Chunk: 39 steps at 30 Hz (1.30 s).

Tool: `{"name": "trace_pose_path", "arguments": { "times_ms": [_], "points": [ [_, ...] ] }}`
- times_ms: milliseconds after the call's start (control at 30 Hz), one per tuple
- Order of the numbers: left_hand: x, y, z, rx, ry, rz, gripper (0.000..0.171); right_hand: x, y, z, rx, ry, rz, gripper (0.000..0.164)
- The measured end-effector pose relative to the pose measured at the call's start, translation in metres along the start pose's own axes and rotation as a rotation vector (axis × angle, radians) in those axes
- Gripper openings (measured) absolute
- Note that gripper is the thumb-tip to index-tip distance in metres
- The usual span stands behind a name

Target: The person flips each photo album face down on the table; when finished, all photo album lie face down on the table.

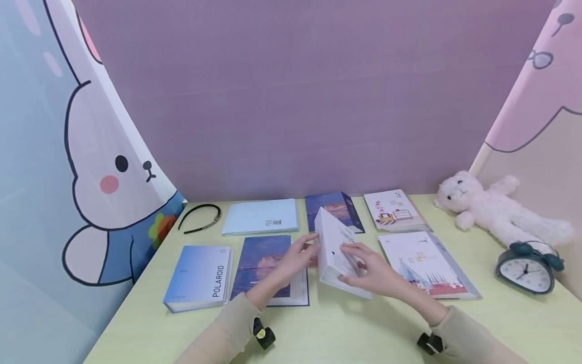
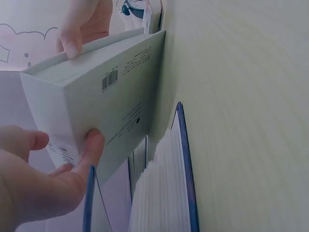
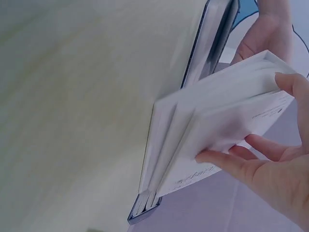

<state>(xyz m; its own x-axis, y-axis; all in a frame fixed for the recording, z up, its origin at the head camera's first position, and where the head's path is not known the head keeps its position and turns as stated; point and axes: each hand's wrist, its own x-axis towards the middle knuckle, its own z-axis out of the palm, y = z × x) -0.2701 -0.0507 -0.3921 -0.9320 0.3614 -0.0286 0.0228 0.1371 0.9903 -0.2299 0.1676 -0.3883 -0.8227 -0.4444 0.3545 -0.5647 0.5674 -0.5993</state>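
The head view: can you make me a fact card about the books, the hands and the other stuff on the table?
Held: white book, tilted up
Left hand: grips the spine side
Right hand: holds cover and page edge
Left front: blue POLAROID book, dark blue album
Back: light blue book, second dark blue album
Right: tent-drawing book
Toy: pink plush animal, lying down
Clock: dark alarm clock, in front of the toy
Hair: black headband, back left
Table: pale yellow-green
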Motion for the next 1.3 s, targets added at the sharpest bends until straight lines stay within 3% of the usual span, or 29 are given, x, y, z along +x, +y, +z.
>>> {"name": "trace_pose_path", "arguments": {
  "times_ms": [100, 233, 400, 500, 633, 767, 1067, 1300],
  "points": [
    [0.000, 0.000, 0.000, -0.034, 0.038, 0.008, 0.047, 0.000, -0.001, -0.005, 0.106, -0.039, 0.027, 0.067],
    [0.001, -0.001, -0.001, -0.056, 0.048, 0.018, 0.043, 0.001, -0.003, -0.013, 0.161, -0.109, 0.064, 0.072],
    [0.002, -0.003, -0.001, -0.072, 0.029, 0.061, 0.046, 0.007, -0.009, -0.023, 0.145, -0.123, 0.096, 0.054],
    [0.001, -0.003, -0.003, -0.119, -0.011, 0.060, 0.047, 0.008, -0.012, -0.026, 0.161, -0.117, 0.136, 0.050],
    [0.000, -0.002, -0.007, -0.203, -0.091, 0.038, 0.046, 0.011, -0.015, -0.028, 0.282, -0.121, 0.201, 0.052],
    [-0.001, 0.002, -0.009, -0.230, -0.159, 0.044, 0.043, 0.014, -0.018, -0.028, 0.379, -0.102, 0.277, 0.053],
    [0.001, 0.005, -0.007, -0.117, -0.229, 0.119, 0.043, 0.011, -0.020, -0.035, 0.338, -0.062, 0.369, 0.061],
    [0.002, 0.003, 0.005, 0.008, -0.281, 0.181, 0.049, 0.003, -0.012, -0.042, 0.355, -0.038, 0.376, 0.062]
  ]
}}
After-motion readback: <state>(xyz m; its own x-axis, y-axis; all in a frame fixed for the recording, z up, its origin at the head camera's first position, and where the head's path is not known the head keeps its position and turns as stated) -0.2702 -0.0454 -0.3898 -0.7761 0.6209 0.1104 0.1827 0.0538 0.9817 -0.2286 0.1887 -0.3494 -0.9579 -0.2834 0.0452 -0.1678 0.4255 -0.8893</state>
